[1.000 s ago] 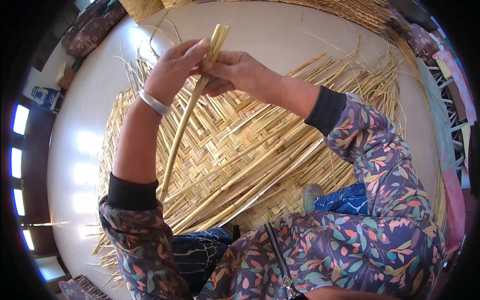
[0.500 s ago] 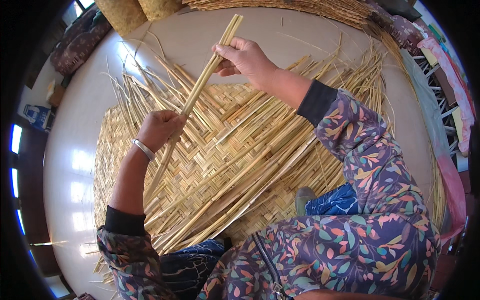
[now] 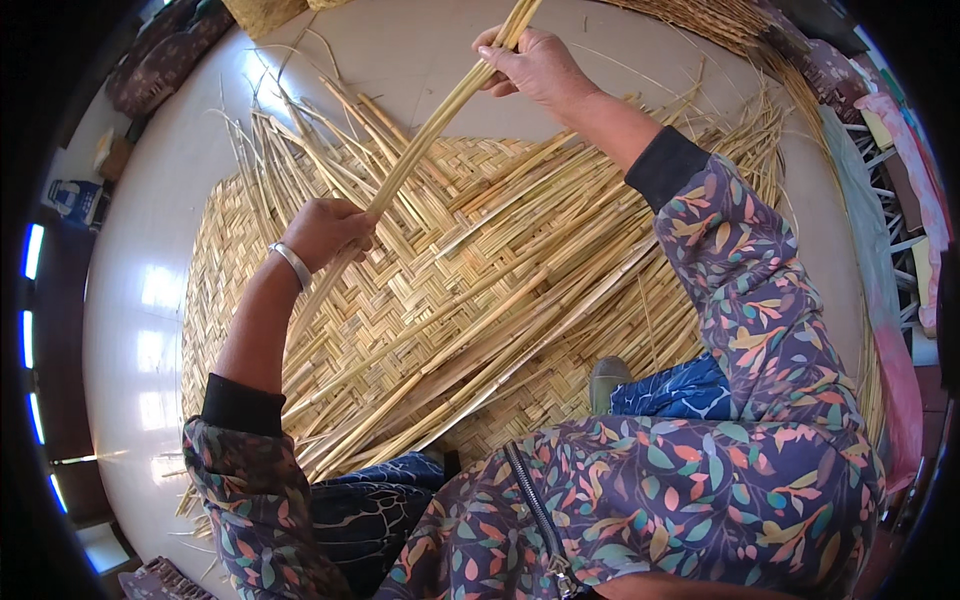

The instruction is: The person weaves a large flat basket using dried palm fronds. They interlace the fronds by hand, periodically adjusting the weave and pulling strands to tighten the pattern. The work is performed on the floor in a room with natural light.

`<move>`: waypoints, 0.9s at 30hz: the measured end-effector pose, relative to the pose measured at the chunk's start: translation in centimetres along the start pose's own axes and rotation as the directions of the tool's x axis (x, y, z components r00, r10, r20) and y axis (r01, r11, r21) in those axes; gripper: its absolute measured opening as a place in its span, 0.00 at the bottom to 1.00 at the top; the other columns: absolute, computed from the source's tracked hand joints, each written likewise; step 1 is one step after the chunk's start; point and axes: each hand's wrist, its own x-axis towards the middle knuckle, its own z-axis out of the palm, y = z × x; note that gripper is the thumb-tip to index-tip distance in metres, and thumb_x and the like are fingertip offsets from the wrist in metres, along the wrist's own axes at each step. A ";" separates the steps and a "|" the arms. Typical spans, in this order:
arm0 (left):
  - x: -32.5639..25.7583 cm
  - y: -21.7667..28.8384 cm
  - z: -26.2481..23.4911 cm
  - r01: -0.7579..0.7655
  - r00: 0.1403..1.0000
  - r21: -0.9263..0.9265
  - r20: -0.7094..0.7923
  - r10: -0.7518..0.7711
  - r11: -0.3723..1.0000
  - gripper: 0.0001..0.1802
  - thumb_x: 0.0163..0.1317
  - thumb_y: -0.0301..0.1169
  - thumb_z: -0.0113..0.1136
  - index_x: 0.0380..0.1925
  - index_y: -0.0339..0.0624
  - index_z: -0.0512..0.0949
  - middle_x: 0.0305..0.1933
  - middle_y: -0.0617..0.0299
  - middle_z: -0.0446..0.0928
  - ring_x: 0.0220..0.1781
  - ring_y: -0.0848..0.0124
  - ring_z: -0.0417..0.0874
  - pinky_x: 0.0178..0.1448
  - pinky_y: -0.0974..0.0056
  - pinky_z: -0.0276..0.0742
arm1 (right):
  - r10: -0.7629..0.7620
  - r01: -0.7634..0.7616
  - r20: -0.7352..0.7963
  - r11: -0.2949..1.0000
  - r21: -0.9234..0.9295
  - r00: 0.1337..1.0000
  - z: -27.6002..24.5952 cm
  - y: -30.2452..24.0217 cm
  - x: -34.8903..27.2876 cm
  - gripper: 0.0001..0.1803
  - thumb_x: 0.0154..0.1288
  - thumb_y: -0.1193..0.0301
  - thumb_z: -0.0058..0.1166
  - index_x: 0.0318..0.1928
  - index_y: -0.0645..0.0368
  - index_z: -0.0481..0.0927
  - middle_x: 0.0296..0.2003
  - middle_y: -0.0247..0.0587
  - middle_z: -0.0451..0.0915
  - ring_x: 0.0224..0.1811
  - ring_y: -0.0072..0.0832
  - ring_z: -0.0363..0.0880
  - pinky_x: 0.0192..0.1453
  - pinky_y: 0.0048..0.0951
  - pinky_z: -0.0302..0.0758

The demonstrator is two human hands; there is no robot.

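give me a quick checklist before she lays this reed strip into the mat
1. Right hand grip on the upper end of the reed strip: ok.
2. Left hand grip lower on the strip: ok.
3. Strip lifted above the woven mat: ok.
4. Strip unbroken between the hands: ok.
5. Strip's lower end free of the loose reeds: cannot tell.

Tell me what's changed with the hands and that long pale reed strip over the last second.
The left hand, first up beside the right hand at the top of the long pale reed strip, slid down along it toward the woven straw mat. The hands are now far apart, and the strip runs slanted between them. Both hands kept their grip; the mat and the loose reeds across it stayed put.
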 end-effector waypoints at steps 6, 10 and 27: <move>0.1 -1.3 0.1 0.133 0.991 0.056 -0.031 -0.131 0.990 0.14 0.58 0.36 0.59 0.28 0.32 0.79 0.20 0.60 0.78 0.19 0.73 0.80 0.26 0.69 0.77 | 0.041 -0.041 -0.013 0.999 0.010 0.999 -0.9 1.0 0.0 0.10 0.65 0.67 0.49 0.44 0.58 0.75 0.31 0.33 0.77 0.30 0.20 0.80 0.30 0.17 0.78; 0.5 -3.2 -0.4 0.165 0.986 0.194 -0.054 -0.158 0.967 0.16 0.57 0.37 0.59 0.27 0.32 0.79 0.21 0.58 0.78 0.20 0.72 0.81 0.27 0.68 0.78 | 0.124 -0.118 -0.078 0.990 0.082 0.989 -3.5 2.5 1.1 0.11 0.64 0.66 0.51 0.45 0.57 0.74 0.32 0.34 0.77 0.30 0.21 0.80 0.30 0.17 0.78; -3.5 -14.8 -1.6 0.319 0.948 0.249 -0.083 -0.308 0.915 0.14 0.55 0.35 0.58 0.24 0.32 0.80 0.19 0.57 0.78 0.20 0.70 0.81 0.28 0.68 0.77 | 0.436 -0.438 -0.323 0.896 0.069 0.840 -15.4 12.4 -0.6 0.15 0.63 0.66 0.51 0.47 0.58 0.70 0.34 0.40 0.77 0.31 0.26 0.80 0.29 0.22 0.78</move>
